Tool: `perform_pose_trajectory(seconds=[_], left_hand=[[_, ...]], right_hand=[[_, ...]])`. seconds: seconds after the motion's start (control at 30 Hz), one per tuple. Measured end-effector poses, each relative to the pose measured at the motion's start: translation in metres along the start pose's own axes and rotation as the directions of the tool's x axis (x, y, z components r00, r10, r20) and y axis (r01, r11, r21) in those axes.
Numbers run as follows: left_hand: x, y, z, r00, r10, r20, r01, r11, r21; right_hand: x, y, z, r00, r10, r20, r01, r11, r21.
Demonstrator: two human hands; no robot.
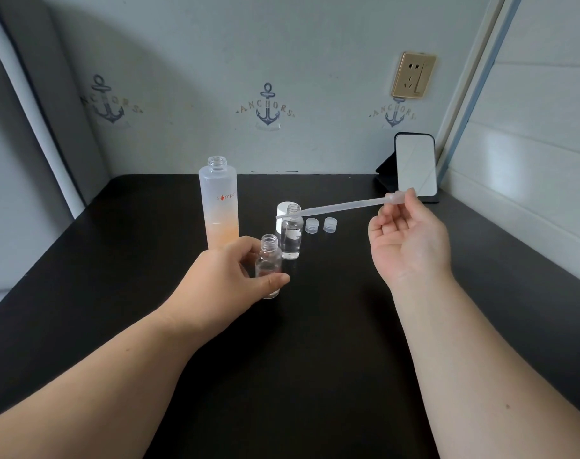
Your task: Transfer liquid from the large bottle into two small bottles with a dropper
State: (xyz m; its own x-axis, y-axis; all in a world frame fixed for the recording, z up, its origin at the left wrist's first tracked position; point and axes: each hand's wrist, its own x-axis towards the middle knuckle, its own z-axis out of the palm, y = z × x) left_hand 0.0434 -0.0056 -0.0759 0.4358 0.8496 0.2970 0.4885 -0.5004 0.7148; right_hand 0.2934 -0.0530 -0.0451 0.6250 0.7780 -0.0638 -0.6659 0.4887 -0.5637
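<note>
A tall frosted large bottle (218,200), uncapped and orange at the bottom, stands on the black table (315,326). My left hand (229,279) grips a small clear bottle (268,260), open at the top, upright on the table. A second small bottle (291,233) holding clear liquid stands just behind it. My right hand (411,240) pinches the bulb of a translucent dropper (335,208), held nearly level in the air. The dropper's tip points left and ends near the mouth of the second small bottle.
Two small translucent caps (321,225) lie right of the bottles, and a white cap (283,210) sits behind the second bottle. A phone on a stand (414,167) leans at the back right corner. Walls close the table at the back and right.
</note>
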Motion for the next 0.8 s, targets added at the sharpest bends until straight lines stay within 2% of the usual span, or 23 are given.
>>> perform_pose_trajectory(seconds=[0.1, 0.17, 0.27, 0.37, 0.47, 0.53, 0.63, 0.7, 0.8], left_hand=[[-0.001, 0.003, -0.002, 0.999, 0.017, 0.032, -0.017, 1.000, -0.023], [-0.003, 0.004, -0.004, 1.000, 0.031, 0.006, -0.030, 0.998, -0.060], [-0.006, 0.005, -0.009, 0.985, 0.001, -0.173, -0.044, 0.967, -0.249], [-0.004, 0.006, -0.015, 0.902, -0.090, -0.423, -0.060, 0.942, -0.330], [0.002, 0.002, -0.019, 0.826, -0.200, -0.527, -0.018, 0.925, -0.380], [0.007, -0.004, -0.018, 0.841, -0.234, -0.488, 0.009, 0.907, -0.420], [0.013, -0.009, -0.011, 0.903, -0.245, -0.352, 0.087, 0.908, -0.410], [0.017, -0.012, -0.006, 0.922, -0.243, -0.300, 0.135, 0.931, -0.339], [0.019, -0.014, -0.003, 0.913, -0.263, -0.312, 0.200, 0.955, -0.218]], right_hand=[[0.000, 0.001, 0.000, 1.000, 0.007, 0.009, -0.007, 1.000, 0.017], [0.000, 0.001, 0.000, 1.000, 0.010, 0.018, -0.010, 1.000, 0.012], [0.000, 0.002, -0.001, 1.000, 0.011, 0.029, -0.010, 1.000, -0.013], [-0.001, 0.003, -0.001, 0.999, 0.014, 0.032, -0.013, 1.000, -0.014], [-0.001, 0.004, -0.001, 0.999, 0.021, 0.027, -0.022, 0.999, 0.023], [-0.001, 0.004, 0.000, 0.999, 0.027, 0.028, -0.028, 0.999, 0.029], [-0.002, 0.005, 0.002, 0.999, 0.042, 0.035, -0.043, 0.999, 0.027], [-0.002, 0.006, 0.002, 0.998, 0.041, 0.043, -0.042, 0.999, 0.015], [-0.002, 0.007, 0.003, 0.997, 0.046, 0.062, -0.047, 0.999, 0.012]])
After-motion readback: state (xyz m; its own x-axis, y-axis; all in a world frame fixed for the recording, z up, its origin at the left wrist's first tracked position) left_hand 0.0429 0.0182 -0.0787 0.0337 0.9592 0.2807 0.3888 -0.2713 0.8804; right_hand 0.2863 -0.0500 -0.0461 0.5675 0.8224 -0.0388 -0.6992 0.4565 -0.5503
